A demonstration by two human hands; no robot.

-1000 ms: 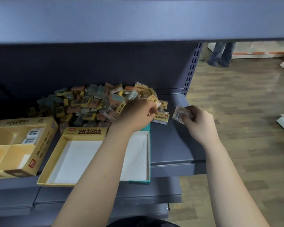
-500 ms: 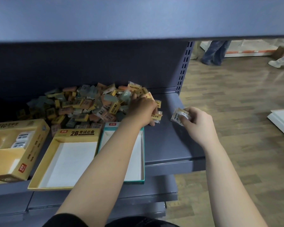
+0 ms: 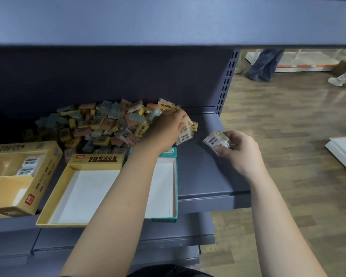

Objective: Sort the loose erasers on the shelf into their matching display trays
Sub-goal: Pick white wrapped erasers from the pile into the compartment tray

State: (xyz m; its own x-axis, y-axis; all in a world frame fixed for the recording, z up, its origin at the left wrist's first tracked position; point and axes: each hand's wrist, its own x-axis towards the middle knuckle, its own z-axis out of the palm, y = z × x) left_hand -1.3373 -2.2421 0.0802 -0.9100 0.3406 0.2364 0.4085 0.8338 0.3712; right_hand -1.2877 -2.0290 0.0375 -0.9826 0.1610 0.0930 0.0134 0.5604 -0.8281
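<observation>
Pinching a white wrapped eraser (image 3: 215,141) in right hand (image 3: 240,150) grip, left hand (image 3: 164,130) on colourful eraser pile (image 3: 100,124), its grip unclear

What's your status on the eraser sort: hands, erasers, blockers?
Left hand in the eraser pile, grip hidden. Right hand pinches wrapped 2B erasers right of the pile. Left forearm lies across the teal tray.
</observation>
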